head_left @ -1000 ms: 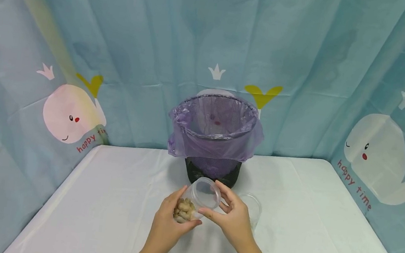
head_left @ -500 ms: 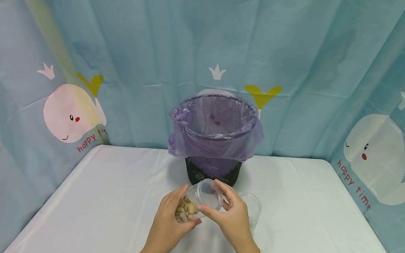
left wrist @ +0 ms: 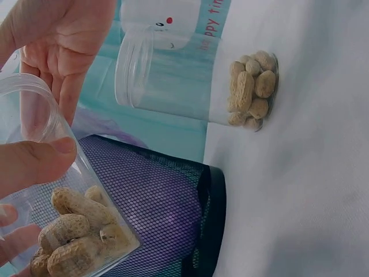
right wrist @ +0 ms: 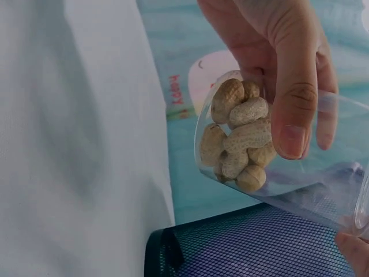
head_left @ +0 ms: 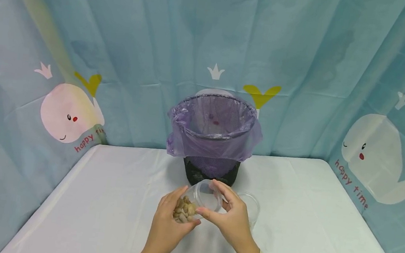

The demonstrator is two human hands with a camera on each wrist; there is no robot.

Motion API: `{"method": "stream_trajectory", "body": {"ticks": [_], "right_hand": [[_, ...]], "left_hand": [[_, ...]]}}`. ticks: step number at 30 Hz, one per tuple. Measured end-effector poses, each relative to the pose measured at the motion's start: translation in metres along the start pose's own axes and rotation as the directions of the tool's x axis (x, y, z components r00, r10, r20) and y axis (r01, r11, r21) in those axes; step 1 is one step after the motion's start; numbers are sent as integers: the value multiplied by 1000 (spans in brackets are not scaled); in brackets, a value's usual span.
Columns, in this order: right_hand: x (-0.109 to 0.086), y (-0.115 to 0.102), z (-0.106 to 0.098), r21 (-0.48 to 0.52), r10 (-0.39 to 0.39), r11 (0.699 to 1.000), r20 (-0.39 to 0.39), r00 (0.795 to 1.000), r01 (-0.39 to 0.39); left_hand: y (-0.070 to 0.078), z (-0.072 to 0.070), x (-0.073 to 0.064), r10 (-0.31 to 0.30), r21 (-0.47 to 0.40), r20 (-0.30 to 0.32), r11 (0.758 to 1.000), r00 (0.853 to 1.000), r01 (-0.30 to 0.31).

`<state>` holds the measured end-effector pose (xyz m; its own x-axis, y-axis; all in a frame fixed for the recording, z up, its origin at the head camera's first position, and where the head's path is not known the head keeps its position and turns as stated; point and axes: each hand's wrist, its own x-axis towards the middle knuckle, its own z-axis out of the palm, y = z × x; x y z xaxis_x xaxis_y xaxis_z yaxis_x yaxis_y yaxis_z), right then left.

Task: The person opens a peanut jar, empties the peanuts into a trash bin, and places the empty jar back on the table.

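My left hand [head_left: 172, 217] grips the lower body of a clear plastic jar [head_left: 192, 192], its thumb across the wall. Several unshelled peanuts [right wrist: 236, 135] lie in the bottom of this jar. It is tilted, with its uncovered mouth toward the right. At that mouth, my right hand [head_left: 233, 214] holds the rim between thumb and fingers. A second clear jar [left wrist: 179, 78] stands upright on the table just beyond the right hand, which partly covers it in the head view. More peanuts [left wrist: 252, 89] sit at the bottom of that one.
Behind the hands stands a black mesh bin [head_left: 212, 174] lined with a purple plastic bag [head_left: 211, 146]. A white cloth covers the table [head_left: 100, 215], and a light blue printed curtain [head_left: 151, 52] hangs around its back and sides.
The held jar has shifted and turned slightly, and the peanuts in it lie a little differently. Both hands keep nearly the same place and hold. The second jar and the bin stay put.
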<state>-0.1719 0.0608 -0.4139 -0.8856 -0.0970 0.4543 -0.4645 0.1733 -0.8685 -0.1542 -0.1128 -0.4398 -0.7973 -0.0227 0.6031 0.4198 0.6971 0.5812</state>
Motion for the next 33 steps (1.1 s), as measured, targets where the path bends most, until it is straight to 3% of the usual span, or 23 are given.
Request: {"method": "stream_trajectory", "body": {"ticks": [10,14,21,28,33], "right_hand": [[-2,3,-3,21,-49,999,27,998,48],[-1,4,-6,53,-77,996,60,995,74],[-1,7,-10,47,-59,997,103,993,55],[-1,5,-10,56,-2,998,114,994,-4],[0,1,-10,43,52,998,80,995,-56]], "left_hand": [[1,-2,-1,1,-9,17,1000,1000,-1],[1,-5,-1,-25,-38,80,999,996,29],[2,-10,2,-103,-79,207,989,973,121],[1,-9,4,-42,-41,156,998,987,49],[-1,-9,4,8,1,108,1000,994,-8]]}}
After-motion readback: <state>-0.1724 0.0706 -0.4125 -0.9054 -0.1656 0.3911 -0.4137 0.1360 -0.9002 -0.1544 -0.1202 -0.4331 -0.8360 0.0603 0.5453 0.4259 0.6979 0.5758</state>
